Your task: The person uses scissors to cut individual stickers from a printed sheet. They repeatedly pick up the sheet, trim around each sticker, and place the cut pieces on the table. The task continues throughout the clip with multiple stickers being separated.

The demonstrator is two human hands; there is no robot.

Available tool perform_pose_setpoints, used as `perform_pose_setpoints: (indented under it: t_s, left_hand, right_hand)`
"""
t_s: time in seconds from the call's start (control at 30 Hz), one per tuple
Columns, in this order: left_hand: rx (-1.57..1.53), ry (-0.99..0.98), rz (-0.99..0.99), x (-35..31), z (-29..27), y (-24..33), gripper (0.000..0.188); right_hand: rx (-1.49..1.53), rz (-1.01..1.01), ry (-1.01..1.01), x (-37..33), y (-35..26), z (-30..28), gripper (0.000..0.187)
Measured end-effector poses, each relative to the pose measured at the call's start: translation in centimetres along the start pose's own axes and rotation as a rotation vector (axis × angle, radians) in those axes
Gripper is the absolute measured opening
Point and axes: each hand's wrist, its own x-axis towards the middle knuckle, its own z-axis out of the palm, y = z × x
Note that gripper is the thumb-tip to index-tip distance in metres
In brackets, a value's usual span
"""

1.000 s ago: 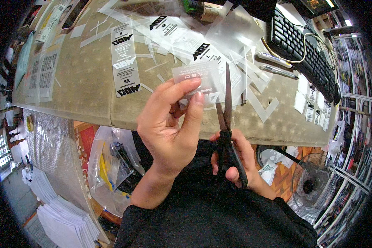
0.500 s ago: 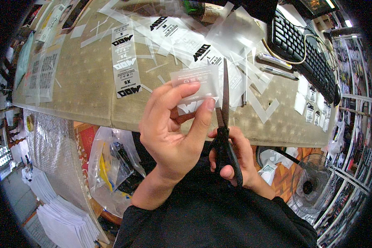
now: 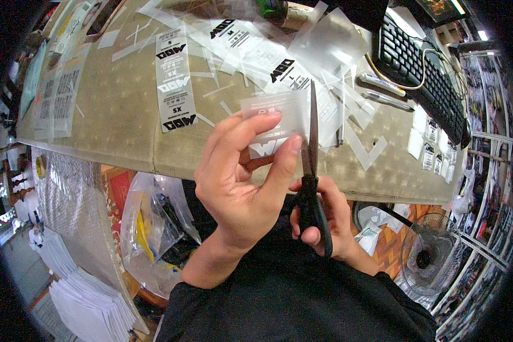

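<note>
Between thumb and fingers, my left hand [image 3: 242,171] pinches a small translucent film piece [image 3: 285,117] with white print. My right hand [image 3: 333,219] grips black-handled scissors [image 3: 310,171], their fingers through the loops. The dark blades point away from me and look closed or nearly so, running along the right edge of the film piece. A strip of printed transfers [image 3: 175,85] with black and white marks lies on the table to the left of my left hand. Beyond the blades lie larger printed film sheets [image 3: 279,68].
Thin film offcuts [image 3: 367,151] are scattered over the tabletop [image 3: 119,125]. To the right lie a marker [image 3: 382,84], a pen [image 3: 387,101], small cut labels [image 3: 433,151] and a black keyboard [image 3: 416,62]. A fan [image 3: 430,256] stands below right; stacked white paper [image 3: 91,302] sits below left.
The film piece and my left hand have shifted very slightly to the right. The scissors stay almost where they were, beside the film's right edge.
</note>
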Motion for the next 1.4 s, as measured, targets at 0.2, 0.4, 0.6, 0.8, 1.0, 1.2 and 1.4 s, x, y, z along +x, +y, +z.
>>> perform_pose_setpoints:
  t_s: [0.2,0.4,0.6,0.8,1.0,1.2,1.4]
  left_hand:
    - [0.001,-0.019,-0.046,-0.1,-0.1,0.4,0.030]
    - [-0.009,-0.038,-0.071,0.1,-0.1,0.3,0.029]
    - [-0.084,-0.023,-0.125,-0.1,0.0,-0.1,0.029]
    - [-0.041,-0.063,-0.244,-0.2,0.1,0.4,0.031]
    - [-0.142,-0.066,-0.276,0.0,0.3,-0.6,0.048]
    - [-0.060,-0.048,-0.244,0.6,-0.7,-0.8,0.047]
    - [0.132,-0.180,0.096,1.5,-2.0,-2.2,0.024]
  right_hand:
    - [-0.025,0.039,0.002,-0.3,-0.2,0.0,0.066]
    - [-0.055,0.005,0.035,-0.4,0.2,0.0,0.067]
    - [-0.096,0.013,0.085,-0.6,0.4,0.3,0.071]
    - [-0.064,-0.022,0.095,-0.5,1.1,0.1,0.060]
    - [-0.010,0.107,0.138,-0.4,0.2,0.1,0.058]
    - [-0.101,0.182,0.213,-0.8,-1.5,-1.8,0.053]
    - [-0.773,0.046,0.259,-0.6,-2.3,-4.2,0.048]
